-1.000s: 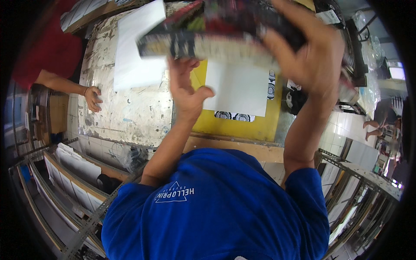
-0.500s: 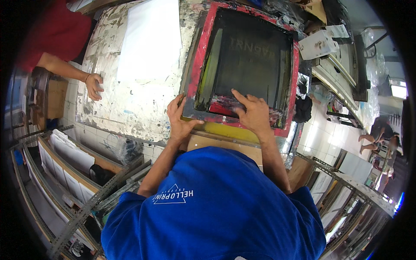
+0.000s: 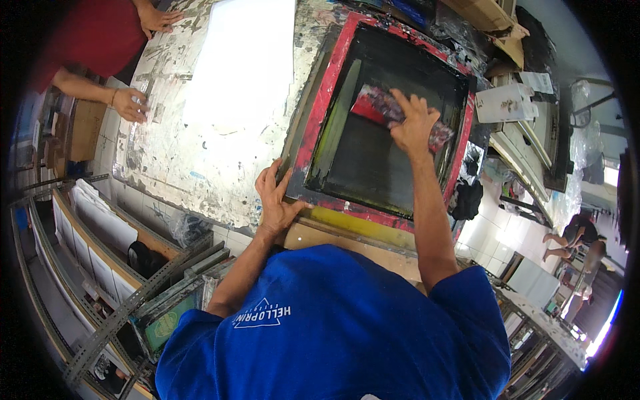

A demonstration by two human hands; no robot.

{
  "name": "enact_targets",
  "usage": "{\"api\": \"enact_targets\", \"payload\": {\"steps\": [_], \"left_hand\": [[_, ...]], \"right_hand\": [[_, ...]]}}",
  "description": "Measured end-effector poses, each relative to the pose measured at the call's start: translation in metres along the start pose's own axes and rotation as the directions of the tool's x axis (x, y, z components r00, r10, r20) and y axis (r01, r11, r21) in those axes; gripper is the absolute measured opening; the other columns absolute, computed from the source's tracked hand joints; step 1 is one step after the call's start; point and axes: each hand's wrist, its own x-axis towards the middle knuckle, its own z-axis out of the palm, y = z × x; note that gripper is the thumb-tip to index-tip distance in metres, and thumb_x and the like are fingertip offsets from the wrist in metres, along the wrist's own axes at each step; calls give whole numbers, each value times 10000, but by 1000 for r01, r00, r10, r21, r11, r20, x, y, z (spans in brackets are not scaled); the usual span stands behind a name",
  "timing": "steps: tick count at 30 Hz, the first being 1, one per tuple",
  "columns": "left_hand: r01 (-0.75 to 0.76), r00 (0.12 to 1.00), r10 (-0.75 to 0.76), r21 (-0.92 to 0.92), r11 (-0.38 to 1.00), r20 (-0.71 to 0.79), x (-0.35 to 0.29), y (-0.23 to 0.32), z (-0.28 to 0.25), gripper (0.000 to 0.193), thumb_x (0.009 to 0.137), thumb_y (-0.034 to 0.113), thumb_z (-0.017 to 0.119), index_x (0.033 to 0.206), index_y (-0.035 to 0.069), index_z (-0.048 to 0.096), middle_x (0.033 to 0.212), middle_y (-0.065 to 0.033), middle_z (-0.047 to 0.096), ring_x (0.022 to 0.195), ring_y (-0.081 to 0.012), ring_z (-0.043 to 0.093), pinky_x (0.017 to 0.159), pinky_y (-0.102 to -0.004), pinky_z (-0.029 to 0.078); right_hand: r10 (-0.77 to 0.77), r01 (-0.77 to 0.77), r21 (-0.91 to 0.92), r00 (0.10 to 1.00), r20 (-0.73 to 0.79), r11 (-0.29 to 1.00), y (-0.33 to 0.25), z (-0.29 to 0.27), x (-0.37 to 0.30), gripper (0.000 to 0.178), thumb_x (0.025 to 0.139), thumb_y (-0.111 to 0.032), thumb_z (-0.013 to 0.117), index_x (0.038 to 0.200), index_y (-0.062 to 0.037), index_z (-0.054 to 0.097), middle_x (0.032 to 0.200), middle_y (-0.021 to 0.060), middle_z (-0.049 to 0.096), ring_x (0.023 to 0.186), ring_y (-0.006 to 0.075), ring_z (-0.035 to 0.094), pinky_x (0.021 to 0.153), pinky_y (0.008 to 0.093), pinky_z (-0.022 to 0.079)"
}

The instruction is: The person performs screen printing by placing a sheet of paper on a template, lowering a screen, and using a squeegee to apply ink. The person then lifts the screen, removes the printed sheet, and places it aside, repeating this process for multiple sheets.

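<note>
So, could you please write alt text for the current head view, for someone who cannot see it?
A blue-shirted person grips a squeegee with the right hand inside a red-framed screen, left hand at its near left corner. White paper lies on a stained table, a co-worker's hands farther left.

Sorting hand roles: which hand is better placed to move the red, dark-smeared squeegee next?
Right, most likely: the right hand grips the squeegee, inside the red, dark-stained rectangular frame. The left hand is at the frame's near-left corner, well apart from the squeegee.
</note>
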Motion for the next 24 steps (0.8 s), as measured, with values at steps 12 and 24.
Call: {"api": "enact_targets", "payload": {"steps": [12, 24], "left_hand": [[10, 1000, -9, -52, 999, 18, -3, -8, 3, 999, 521, 394, 963, 1375, 7, 619, 1534, -231, 440, 1358, -423, 394, 1134, -537, 300], [-22, 1000, 23, -86, 996, 2, -6, -9, 2, 1013, 552, 423, 947, 1398, -9, 595, 1412, -219, 532, 1323, -400, 434, 1116, -500, 310]], "right_hand": [[-53, 53, -54, 999, 0, 997, 77, 33, 130, 800, 654, -225, 771, 1434, -290, 604, 1086, 91, 618, 1089, 306, 562, 911, 509, 346], [-105, 122, 219, 990, -91, 968, 100, 17, 163, 591, 753, -135, 768, 1329, -247, 699, 1130, 112, 756, 1001, 319, 714, 854, 402, 522]]}}
